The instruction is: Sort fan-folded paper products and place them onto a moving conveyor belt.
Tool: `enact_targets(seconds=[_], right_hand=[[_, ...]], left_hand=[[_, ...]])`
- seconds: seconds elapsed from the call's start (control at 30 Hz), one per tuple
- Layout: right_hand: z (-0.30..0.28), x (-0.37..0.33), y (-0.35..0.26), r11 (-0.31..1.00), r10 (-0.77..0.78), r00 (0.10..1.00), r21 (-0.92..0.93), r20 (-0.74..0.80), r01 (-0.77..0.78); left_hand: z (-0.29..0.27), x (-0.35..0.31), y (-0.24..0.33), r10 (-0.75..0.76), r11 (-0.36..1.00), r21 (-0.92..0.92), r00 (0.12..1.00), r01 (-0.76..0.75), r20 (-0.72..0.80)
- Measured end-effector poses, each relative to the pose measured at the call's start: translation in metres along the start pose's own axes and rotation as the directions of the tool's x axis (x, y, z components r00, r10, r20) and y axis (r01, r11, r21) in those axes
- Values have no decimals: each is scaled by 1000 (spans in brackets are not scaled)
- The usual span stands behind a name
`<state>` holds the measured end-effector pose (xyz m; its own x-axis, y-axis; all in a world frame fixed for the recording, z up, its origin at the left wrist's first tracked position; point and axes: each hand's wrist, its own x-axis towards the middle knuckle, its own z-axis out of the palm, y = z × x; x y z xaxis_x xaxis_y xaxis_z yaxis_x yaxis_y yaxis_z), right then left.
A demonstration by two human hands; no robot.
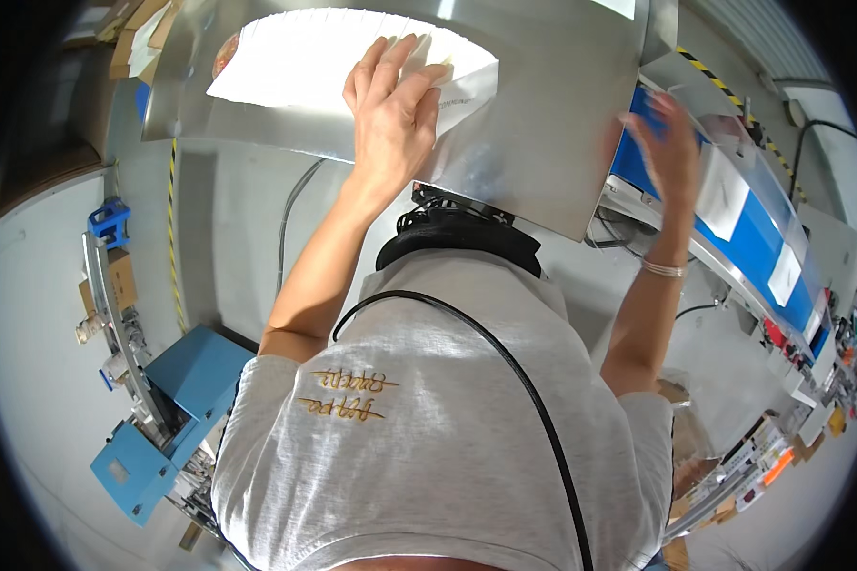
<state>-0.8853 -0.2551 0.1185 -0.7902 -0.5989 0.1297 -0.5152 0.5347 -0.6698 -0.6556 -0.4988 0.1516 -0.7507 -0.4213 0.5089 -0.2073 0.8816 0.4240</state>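
Several white sheets or flat packets (295, 62) lie overlapped in a fanned row on a metal table (533, 124); whether they are paper or bags I cannot tell. My left hand (395, 114) rests on the right part of this row, its fingers apart and bent, the tips touching the top pieces. Out to the right, my right hand (667, 147) is over the near end of a blue conveyor belt (757, 243). It is blurred, with thumb and fingers apart and nothing visible in it. A white sheet (724, 197) lies on the belt just beyond that hand.
Another white sheet (786, 274) lies further along the belt, beside a clear guard. A black cable (505, 352) crosses over my shirt. Blue metal cabinets (195, 376) stand at the left. Cardboard boxes (129, 48) are at the far left, and yellow-black tape (173, 238) marks the left side.
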Motion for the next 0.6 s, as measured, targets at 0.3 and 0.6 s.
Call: enact_targets(seconds=[0.3, 0.6], right_hand=[[85, 30, -101, 881, -407, 822, 408, 397, 239], [27, 4, 8, 903, 360, 933, 251, 4, -350]], left_hand=[[-11, 11, 17, 15, 995, -104, 995, -5, 94], [-13, 18, 10, -235, 972, 1, 968, 236, 92]])
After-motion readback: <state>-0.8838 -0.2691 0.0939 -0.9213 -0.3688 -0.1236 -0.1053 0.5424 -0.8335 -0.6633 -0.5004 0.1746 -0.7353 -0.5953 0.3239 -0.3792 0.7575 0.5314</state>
